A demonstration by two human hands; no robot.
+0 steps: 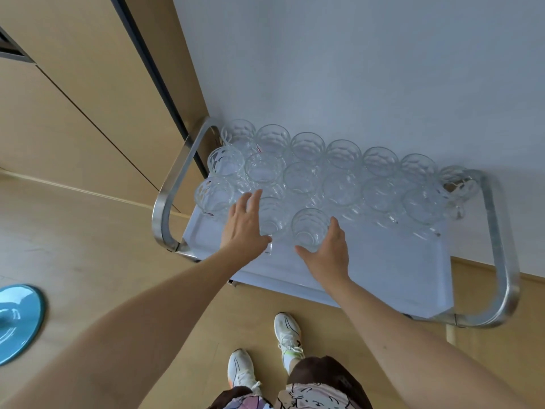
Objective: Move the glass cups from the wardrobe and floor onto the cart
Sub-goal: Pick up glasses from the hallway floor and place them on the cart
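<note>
A: What do I have, from the left?

B: A blue disc (17,323) on the floor. Then the cart (339,270), rows of upright, empty glass cups (343,154) on top. My left hand (244,228), fingers spread, rests against one cup (269,218).

A: And the right?

B: My right hand (327,255) cups another glass (309,228), standing just beside the first.

No words, numbers, labels or brand marks can be read anywhere here. The glass cups (309,228) on the cart (383,270) carry only their moulded pattern; one far-left cup shows a tiny red speck, too small to make out. The shorts (312,391) at the near edge bear a drawn cartoon print, no lettering legible. The shoes (287,332) show no readable logo.
</note>
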